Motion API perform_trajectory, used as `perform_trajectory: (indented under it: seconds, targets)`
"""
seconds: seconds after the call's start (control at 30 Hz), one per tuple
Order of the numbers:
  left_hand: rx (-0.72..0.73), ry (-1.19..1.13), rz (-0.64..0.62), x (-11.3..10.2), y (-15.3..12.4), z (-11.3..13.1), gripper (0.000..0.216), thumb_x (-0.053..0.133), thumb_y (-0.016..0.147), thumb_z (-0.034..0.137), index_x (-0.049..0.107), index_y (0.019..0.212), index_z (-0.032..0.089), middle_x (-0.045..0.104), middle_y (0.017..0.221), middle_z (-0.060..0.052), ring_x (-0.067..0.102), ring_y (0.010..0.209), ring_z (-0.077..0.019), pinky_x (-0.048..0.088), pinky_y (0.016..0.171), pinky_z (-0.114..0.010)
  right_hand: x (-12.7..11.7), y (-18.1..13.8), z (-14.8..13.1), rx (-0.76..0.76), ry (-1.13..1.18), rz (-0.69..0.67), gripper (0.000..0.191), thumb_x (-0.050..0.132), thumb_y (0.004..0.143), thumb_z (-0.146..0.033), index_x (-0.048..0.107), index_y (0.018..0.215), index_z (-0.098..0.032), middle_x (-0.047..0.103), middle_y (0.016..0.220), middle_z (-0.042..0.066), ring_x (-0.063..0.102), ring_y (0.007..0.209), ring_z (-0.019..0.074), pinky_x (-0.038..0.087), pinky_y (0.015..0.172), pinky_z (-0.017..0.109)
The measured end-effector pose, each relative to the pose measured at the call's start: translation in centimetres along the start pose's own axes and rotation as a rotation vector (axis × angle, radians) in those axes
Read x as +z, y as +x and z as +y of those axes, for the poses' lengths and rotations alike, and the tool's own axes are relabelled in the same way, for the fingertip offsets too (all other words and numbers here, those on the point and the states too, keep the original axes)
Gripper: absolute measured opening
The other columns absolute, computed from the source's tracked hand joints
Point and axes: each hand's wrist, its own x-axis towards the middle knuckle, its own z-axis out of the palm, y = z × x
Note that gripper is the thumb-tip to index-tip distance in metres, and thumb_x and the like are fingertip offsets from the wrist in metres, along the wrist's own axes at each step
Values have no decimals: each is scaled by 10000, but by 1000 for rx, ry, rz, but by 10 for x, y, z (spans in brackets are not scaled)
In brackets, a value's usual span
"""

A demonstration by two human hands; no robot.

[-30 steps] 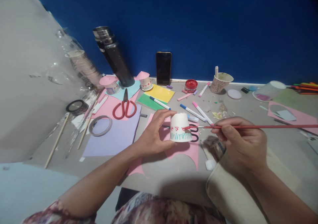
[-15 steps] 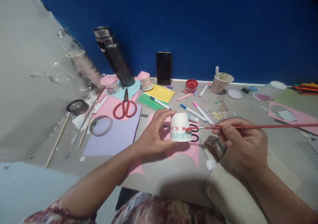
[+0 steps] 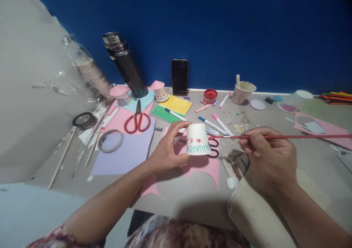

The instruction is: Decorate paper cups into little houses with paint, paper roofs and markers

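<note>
My left hand grips an upside-down white paper cup, thumb near its rim and fingers near its base. Green grass-like strokes run around the cup's lower part, with small red dabs above them. A red-handled paintbrush is pinched in my right hand. Its red-wetted tip is at the cup's right side; whether it touches I cannot tell. Below the cup lies cut pink paper, and dark scissor handles show partly behind it.
Behind stand an open red paint pot, a phone, a flask and a patterned cup. Several markers lie mid-table. Red-handled scissors and a tape roll rest at left; a cloth lies by my right wrist.
The cup has turned in my left hand, shifting its red dabs leftward. The brush tip has moved from the dabs on the front to the cup's right edge.
</note>
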Motion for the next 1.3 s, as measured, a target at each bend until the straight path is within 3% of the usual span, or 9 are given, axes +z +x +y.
perform_trajectory:
  seconds: [0.3,0.5,0.67,0.87,1.07,1.3]
  targets:
    - [-69,-66,-1,1,-1,-8,816,784,721,128,486,1459,309,525,1531,-107,544,1388,-339,482,1156,-522,-3,-3,0,-35,-83,-52,171,823,887,-405,778,873,-241,724,751,31,619,635,170,497,561,295]
    - [-91,-130,-11,1,-1,-5,777,789,737,168,510,1449,303,562,1504,-117,577,1365,-343,515,1121,-525,-10,-3,6,-80,-126,-127,97,820,894,-366,794,895,-273,768,919,59,683,774,205,530,622,312]
    - [-68,-161,-25,1,1,-2,749,782,742,139,525,1429,289,563,1506,-112,565,1386,-321,476,1168,-510,-10,-3,7,-88,-115,-138,98,824,890,-363,797,888,-269,763,912,61,683,781,208,524,614,308]
    - [-101,-123,-2,1,-1,-5,787,799,724,180,514,1450,293,560,1511,-120,584,1358,-340,521,1104,-498,-10,-4,5,-73,-115,-169,63,816,903,-331,805,906,-269,762,916,41,640,689,159,501,603,283]
    - [-101,-107,-5,0,-2,-8,817,794,711,184,505,1465,308,559,1512,-118,579,1363,-351,530,1082,-500,-10,-4,5,-51,-105,-115,116,825,890,-373,797,892,-260,768,904,54,671,737,195,508,619,302]
    - [-93,-92,-7,1,-2,-8,822,798,713,184,510,1472,315,558,1515,-116,575,1366,-351,527,1096,-511,-9,-5,6,-55,-121,-144,100,822,891,-362,797,907,-266,769,913,48,627,666,171,503,580,296]
